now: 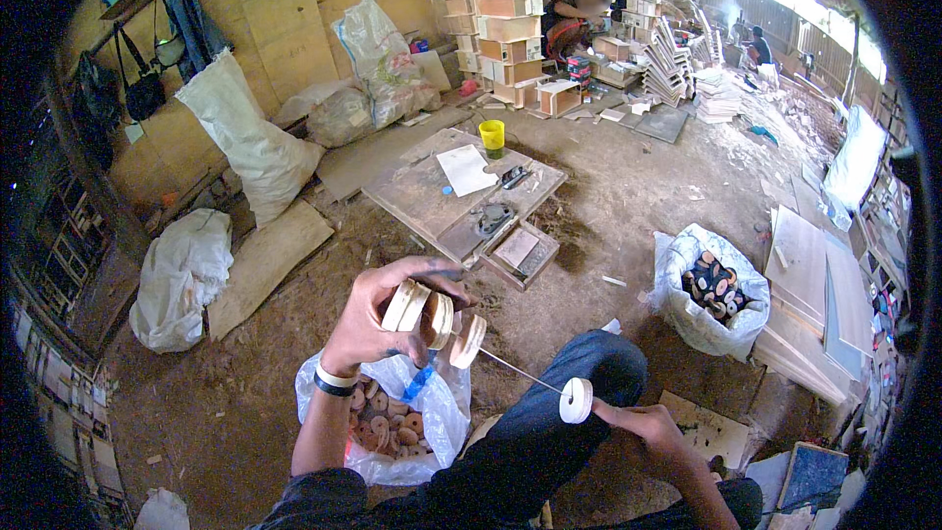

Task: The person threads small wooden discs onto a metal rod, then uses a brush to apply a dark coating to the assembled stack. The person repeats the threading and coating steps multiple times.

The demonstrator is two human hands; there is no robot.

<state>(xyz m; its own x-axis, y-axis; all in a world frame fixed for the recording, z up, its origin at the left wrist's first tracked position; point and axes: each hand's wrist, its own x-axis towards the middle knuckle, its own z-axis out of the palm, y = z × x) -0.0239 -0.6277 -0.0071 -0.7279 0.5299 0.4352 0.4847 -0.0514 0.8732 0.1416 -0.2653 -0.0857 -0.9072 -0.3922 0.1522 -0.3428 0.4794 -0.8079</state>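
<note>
My left hand [365, 332] is wrapped round several pale wooden discs [400, 305], stacked side by side. One more disc [467, 341] sits just outside its fingers, on a thin metal rod [520, 370]. The rod slants down to the right across my bent knee. Toward its lower end a whitish disc [576, 400] with a dark centre hole is threaded on it. Right behind that disc, my right hand [653, 427] is closed at the rod's end; its fingertips are partly hidden. Under my left forearm stands a clear plastic bag [446, 422] of loose wooden discs [378, 422].
A white sack [670, 306] of dark and brown discs stands to the right, beside leaning boards [800, 270]. Ahead lies a low wooden board [412, 186] with a yellow cup [493, 133] and paper [466, 171]. Farther back, a person [574, 25] crouches beside stacked boxes [508, 15].
</note>
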